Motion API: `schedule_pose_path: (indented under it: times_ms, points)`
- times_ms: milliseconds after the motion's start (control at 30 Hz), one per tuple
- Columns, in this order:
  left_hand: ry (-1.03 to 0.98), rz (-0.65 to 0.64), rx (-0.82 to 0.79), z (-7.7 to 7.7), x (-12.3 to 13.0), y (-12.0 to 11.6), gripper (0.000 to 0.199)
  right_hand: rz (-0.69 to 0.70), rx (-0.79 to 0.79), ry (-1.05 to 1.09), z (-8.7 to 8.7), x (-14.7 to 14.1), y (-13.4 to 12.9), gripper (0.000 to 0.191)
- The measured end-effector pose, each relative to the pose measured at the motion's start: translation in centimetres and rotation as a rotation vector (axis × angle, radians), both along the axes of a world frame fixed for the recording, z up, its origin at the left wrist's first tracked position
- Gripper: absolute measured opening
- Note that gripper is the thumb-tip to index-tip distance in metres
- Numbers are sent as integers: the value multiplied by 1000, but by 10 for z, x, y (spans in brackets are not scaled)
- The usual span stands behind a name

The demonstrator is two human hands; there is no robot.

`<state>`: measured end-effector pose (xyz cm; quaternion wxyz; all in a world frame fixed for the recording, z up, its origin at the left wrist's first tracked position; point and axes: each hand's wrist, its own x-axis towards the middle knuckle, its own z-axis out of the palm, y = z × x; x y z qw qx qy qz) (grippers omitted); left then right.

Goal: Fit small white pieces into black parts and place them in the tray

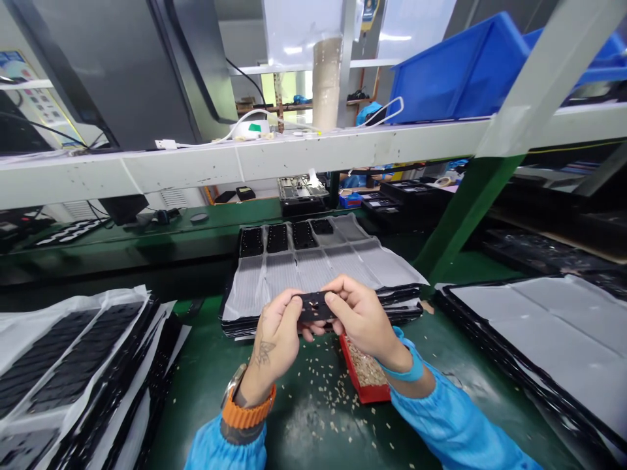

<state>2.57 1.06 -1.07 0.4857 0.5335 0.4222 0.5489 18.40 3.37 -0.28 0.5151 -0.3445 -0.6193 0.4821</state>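
A small flat black part (313,308) with holes is held level between my two hands, in front of the middle tray stack. My left hand (280,329) grips its left end, thumb on top and fingers beneath. At the right end, my right hand (360,320) pinches it the same way. Behind them, the stack of black trays (323,267) is covered with white sheet, and several black parts (277,238) lie in its back row. Below my right hand stands a red box (375,393) of small pale pieces, partly hidden by that hand.
Small pale pieces (336,398) are scattered over the green table (294,431). Tray stacks with white sheets stand at the left (73,365) and right (548,326). A white shelf beam (294,153) crosses above, with a blue bin (455,78) on it and a green post (455,215) at the right.
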Motion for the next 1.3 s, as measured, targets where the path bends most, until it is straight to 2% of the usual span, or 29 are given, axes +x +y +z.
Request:
schedule_pose_path:
  times_ms: [167, 233, 333, 433, 567, 833, 1033, 1300]
  points:
    - [-36, 157, 53, -7, 2, 2, 32, 77, -29, 46, -1, -2, 3, 32]
    - [59, 84, 60, -5, -3, 1, 32, 18, -9, 63, -1, -1, 6, 31]
    - [399, -88, 93, 3, -14, -2, 24, -125, 103, 3, 2, 5, 9, 23]
    - [560, -47, 141, 13, -22, -6, 21, -137, 176, -199, 4, 10, 7, 17]
    - [568, 39, 197, 19, -21, -7, 20, -75, 225, -359, 5, 12, 2, 16]
    - [553, 2, 142, 14, -18, -4, 17, -97, 449, -454, 5, 10, -3, 19]
    - [413, -2, 97, 9, -11, 2, 10, -126, 553, -484, 0, 9, -6, 19]
    - [321, 42, 95, 4, -7, 2, 9, -149, 526, -445, 0, 3, -10, 18]
